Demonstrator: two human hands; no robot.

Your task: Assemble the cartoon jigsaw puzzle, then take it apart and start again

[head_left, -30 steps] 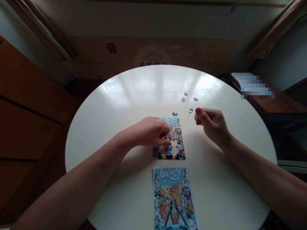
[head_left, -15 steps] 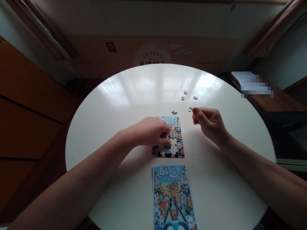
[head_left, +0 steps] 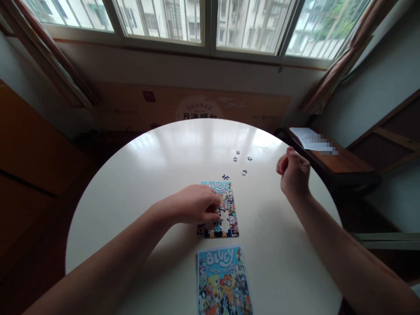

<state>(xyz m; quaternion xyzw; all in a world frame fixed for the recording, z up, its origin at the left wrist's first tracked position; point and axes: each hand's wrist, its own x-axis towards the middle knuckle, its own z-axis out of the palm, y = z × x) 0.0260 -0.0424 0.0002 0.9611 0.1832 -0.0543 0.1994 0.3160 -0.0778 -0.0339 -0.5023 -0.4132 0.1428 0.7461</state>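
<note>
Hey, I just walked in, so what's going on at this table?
A person's left hand is over a multicoloured rectangular jigsaw puzzle with gaps in its lower part. The right hand is curled off to the right; whether it holds anything is hidden. Five small loose jigsaw pieces lie beyond the puzzle, and a similar-looking printed picture sheet lies nearer on the rounded white table.

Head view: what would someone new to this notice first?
Likely the bright windows across the top, beyond the white table. Next, the partly filled jigsaw near the table's middle, with the left hand over it and a colourful Bluey sheet below. The right hand is curled, right of five loose pieces.
</note>
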